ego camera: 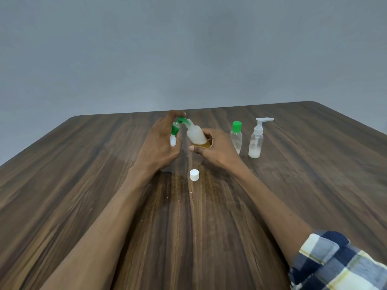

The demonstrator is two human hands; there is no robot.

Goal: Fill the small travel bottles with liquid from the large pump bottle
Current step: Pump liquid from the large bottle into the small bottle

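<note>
My right hand (215,146) grips the base of the large pump bottle (196,135), a translucent white bottle with a yellowish bottom. The bottle is tilted to the left. Its green pump head (182,120) points down toward a small travel bottle (173,140) with a green neck and white liquid in it. My left hand (159,143) holds that small bottle, and its fingertips curl over the top of the pump head. A white cap (194,175) lies loose on the table, closer to me than both hands.
To the right stand a small clear bottle with a green cap (236,137) and a small clear bottle with a white pump top (256,141), both with some white liquid. The wooden table (83,185) ends at a grey wall behind.
</note>
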